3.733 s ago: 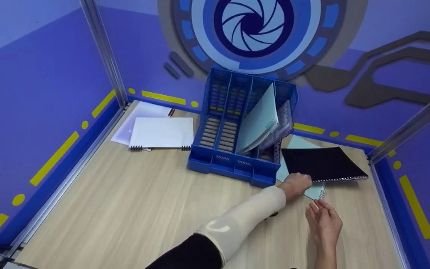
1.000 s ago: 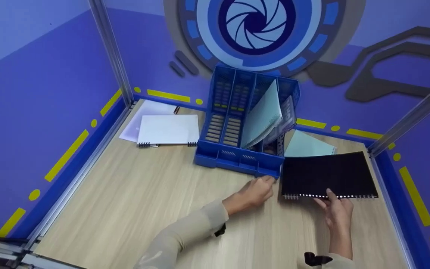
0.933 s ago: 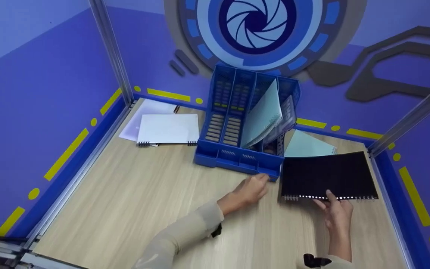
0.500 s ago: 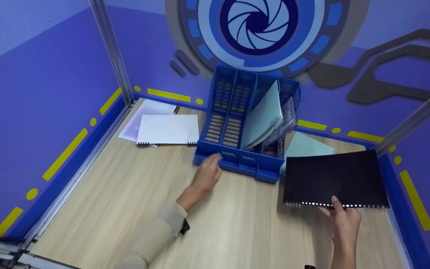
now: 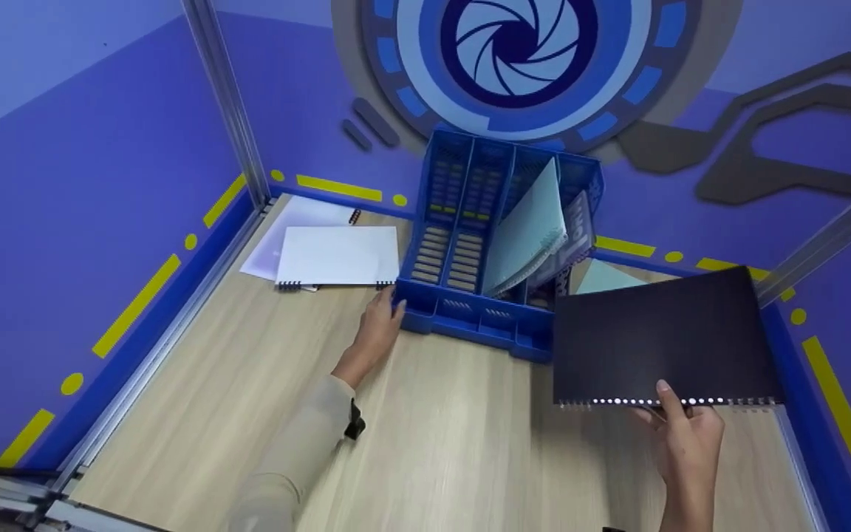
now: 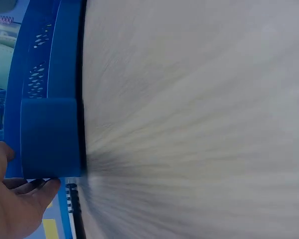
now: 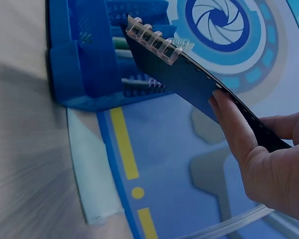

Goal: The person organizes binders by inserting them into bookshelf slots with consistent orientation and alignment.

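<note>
A black spiral-bound notebook [image 5: 665, 343] is held tilted above the table by my right hand [image 5: 691, 443], thumb on the upper face at the wire-bound edge and fingers beneath. In the right wrist view its clear coil [image 7: 154, 41] shows beyond the hand. My left hand [image 5: 374, 329] grips the front left corner of a blue desk file rack [image 5: 470, 325]; the left wrist view shows digits [image 6: 50, 189] against its side. Mint-green notebooks [image 5: 529, 229] lean inside the rack's right part, beside a clear-covered notebook [image 5: 573, 229]. The rack's two left slots hold nothing.
On the table left of the rack, a white spiral notebook [image 5: 338, 255] overlaps a lilac one [image 5: 270, 240]. Another mint-green notebook [image 5: 606, 277] lies right of the rack, partly under the black one. Blue walls [image 5: 100, 185] and metal posts [image 5: 226, 103] border the table.
My left hand has left the rack's right front area and moved left to its front left corner. The black notebook, taken up by my right hand, is raised and tilted more.
</note>
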`<action>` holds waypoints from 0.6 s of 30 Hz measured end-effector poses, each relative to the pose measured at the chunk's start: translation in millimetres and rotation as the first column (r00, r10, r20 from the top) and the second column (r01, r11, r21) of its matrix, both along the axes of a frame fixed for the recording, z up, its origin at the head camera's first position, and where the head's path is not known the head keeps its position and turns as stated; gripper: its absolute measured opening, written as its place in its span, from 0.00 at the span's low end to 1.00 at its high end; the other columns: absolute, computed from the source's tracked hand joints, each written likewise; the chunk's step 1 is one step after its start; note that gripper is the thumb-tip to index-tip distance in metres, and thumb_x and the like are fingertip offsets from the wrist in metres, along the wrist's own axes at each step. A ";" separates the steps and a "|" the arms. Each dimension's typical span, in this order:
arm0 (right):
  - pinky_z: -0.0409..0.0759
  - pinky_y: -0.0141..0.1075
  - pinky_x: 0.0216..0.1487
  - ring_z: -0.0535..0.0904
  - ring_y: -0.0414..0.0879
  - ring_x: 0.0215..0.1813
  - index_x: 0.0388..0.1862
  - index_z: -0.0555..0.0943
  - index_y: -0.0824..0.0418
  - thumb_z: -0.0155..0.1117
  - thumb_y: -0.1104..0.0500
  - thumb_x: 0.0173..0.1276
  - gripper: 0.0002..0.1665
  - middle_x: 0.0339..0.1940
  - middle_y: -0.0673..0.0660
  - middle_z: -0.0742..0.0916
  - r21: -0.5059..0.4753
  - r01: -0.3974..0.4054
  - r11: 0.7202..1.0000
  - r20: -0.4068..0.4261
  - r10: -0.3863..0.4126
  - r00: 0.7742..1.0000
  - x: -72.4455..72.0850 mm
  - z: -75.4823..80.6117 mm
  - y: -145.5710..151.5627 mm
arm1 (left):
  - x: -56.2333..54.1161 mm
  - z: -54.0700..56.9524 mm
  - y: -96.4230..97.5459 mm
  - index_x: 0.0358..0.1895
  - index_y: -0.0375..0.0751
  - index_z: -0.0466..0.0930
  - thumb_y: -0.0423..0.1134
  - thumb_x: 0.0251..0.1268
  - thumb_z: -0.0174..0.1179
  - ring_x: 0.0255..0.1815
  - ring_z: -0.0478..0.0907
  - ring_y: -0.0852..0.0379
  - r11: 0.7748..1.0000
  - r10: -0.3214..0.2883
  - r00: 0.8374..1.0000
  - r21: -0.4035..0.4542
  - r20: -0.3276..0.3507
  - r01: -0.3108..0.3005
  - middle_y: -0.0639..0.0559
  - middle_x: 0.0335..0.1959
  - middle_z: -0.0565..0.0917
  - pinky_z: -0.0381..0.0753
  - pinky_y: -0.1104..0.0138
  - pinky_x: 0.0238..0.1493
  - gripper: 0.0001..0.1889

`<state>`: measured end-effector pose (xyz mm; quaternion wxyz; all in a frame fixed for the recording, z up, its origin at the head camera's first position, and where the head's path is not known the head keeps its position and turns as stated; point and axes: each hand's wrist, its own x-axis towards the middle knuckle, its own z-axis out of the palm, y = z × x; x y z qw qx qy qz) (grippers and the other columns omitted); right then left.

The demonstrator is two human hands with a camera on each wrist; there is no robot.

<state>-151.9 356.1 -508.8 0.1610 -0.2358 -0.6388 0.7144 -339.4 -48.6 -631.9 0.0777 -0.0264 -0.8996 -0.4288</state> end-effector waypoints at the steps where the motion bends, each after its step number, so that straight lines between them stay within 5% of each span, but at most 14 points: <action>1: 0.84 0.34 0.45 0.88 0.36 0.41 0.61 0.71 0.61 0.59 0.60 0.77 0.17 0.41 0.47 0.86 -0.002 -0.004 1.000 0.000 0.004 1.000 -0.2 2.4 -2.4 | -3.2 -1.1 0.5 0.68 0.26 0.70 0.39 0.79 0.54 0.66 0.75 0.38 1.000 0.006 1.000 0.005 0.004 -0.006 0.30 0.64 0.77 0.73 0.50 0.66 0.24; 9: 0.84 0.33 0.44 0.87 0.37 0.42 0.57 0.72 0.67 0.58 0.63 0.77 0.15 0.40 0.49 0.86 0.036 -0.072 0.997 -0.041 0.074 0.996 -7.6 6.1 -26.6 | -18.4 0.9 -8.5 0.54 0.28 0.84 0.34 0.74 0.57 0.51 0.83 0.46 1.000 0.019 0.999 0.013 0.042 -0.019 0.37 0.50 0.86 0.82 0.54 0.51 0.14; 18: 0.85 0.32 0.44 0.82 0.37 0.39 0.50 0.72 0.74 0.57 0.63 0.78 0.13 0.41 0.53 0.82 0.091 -0.166 0.982 -0.012 0.167 0.986 -22.7 -0.6 -58.2 | -27.3 6.5 -21.0 0.47 0.32 0.89 0.33 0.69 0.61 0.38 0.80 0.54 0.998 -0.041 0.995 0.042 0.091 0.037 0.42 0.42 0.88 0.80 0.61 0.42 0.11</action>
